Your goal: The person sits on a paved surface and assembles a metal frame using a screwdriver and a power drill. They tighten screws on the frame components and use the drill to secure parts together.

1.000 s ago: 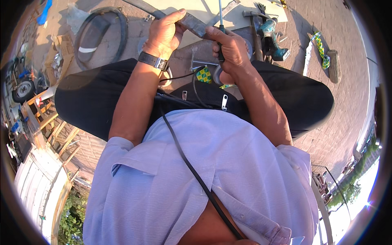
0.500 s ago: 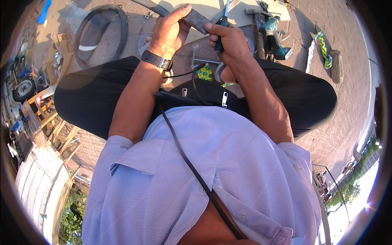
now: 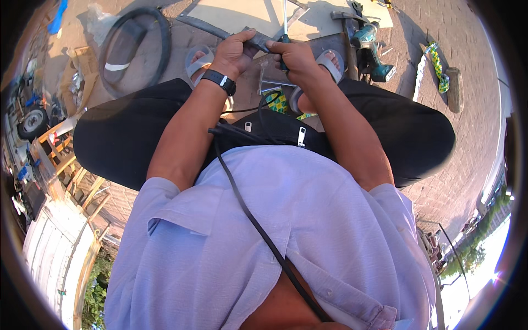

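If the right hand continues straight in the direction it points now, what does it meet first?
Probably the pale board on the ground beyond the grey strip; the right hand points up-frame, though depth is unclear.

One tyre [image 3: 132, 49], one drill [image 3: 373, 47], two sandals [image 3: 198, 58].

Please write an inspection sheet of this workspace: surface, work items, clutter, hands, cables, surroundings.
Surface: paved brick ground, with a pale board ahead.
Work items: dark metal strip held in left hand; thin tool with dark handle in right hand.
Clutter: teal cordless drill, hammer, black rubber tyre.
Hands: both closed on their items; wristwatch on the left wrist.
Cables: black strap across the shirt; thin black cord at the lap.
Surroundings: wooden frames and a small wheel on the left.
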A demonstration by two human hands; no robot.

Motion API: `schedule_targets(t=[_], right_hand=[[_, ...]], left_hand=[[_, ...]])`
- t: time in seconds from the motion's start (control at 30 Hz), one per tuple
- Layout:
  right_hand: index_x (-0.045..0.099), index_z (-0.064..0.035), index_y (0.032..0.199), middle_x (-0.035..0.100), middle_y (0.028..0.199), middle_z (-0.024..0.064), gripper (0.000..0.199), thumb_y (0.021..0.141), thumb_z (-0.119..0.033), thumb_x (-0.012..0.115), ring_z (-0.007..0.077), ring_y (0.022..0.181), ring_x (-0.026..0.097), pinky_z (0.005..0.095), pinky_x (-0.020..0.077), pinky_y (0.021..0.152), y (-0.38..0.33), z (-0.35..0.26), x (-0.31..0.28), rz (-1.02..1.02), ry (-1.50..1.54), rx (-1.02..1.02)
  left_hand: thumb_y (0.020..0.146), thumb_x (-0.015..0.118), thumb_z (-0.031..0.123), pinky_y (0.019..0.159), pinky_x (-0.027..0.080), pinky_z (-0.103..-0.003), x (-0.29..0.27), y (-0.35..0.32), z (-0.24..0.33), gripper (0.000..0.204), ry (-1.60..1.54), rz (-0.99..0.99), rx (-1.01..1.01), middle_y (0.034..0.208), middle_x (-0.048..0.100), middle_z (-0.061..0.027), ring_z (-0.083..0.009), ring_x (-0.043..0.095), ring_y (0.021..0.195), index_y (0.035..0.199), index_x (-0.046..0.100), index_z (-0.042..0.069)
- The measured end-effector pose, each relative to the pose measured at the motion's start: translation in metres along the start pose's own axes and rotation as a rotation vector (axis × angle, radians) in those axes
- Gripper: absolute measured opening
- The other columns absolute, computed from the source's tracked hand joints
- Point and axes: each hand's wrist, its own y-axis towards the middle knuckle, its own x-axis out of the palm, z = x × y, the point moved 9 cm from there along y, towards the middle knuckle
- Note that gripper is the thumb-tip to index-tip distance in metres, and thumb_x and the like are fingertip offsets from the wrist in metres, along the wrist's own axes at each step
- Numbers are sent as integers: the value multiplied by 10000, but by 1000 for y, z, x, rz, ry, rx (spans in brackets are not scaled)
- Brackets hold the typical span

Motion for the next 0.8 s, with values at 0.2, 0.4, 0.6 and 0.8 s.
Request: schedule_targets(t=[0.2,0.4,0.6,0.8], right_hand=[[688,50,875,688,776,99,223,871,-155,778,124,549,576,297,479,505,18,-5,-32,142,-70,-110],[723,55,977,732,905,206,414,792,-310,789,350,868,704,433,546,789,51,26,-129,516,-641,-164],[703,42,1134,710,1111,264,486,793,-302,742,422,1107,660,469,499,988,48,12,-142,556,-987,-234],[637,6,1279,688,1205,232,503,817,-183,695,394,1180,630,454,481,1039,58,-1,-150,559,-1048,-310]], left_hand=[[984,627,21,1085,517,-516,-38,65,15,177,-190,53,36,1183,674,-134,-324,657,1143,1157,595,1],[945,662,-37,1068,532,-492,-53,86,-18,205,-296,202,29,1172,669,-127,-303,660,1136,1134,596,11],[949,679,-29,1058,546,-468,-80,86,-68,250,-287,329,-24,1170,667,-108,-285,655,1138,1177,589,20],[991,663,32,1115,520,-506,-74,86,-92,241,-305,352,-140,1266,638,-144,-314,612,1236,1212,569,10]])
